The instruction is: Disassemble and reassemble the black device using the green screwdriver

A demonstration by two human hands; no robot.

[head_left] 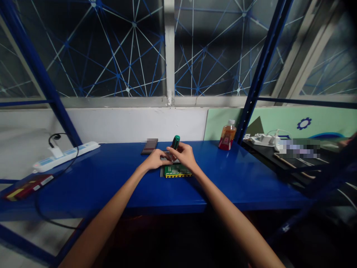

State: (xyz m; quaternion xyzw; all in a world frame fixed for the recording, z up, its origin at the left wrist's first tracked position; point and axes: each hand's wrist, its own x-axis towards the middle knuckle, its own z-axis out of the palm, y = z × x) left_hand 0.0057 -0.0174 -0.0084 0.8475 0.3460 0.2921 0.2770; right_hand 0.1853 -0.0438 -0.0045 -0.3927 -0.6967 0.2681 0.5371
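Note:
My right hand (186, 155) grips a screwdriver with a green handle (175, 142), held nearly upright and tilted slightly. Its tip is hidden behind my fingers. Below it lies a green circuit board (178, 170) with a yellow-and-black front edge, flat on the blue table. My left hand (156, 159) is at the board's left rear corner, thumb and fingers drawn close together beside the screwdriver. A greyish part shows between my hands at the back of the board. What my left fingertips pinch there is too small to make out.
A dark phone-like slab (150, 146) lies behind my left hand. A drink bottle (227, 135) stands at the back right. On the left are a white power strip (67, 156) with a black cable and a red box (28, 187). Blue posts (259, 67) frame the table (111, 178).

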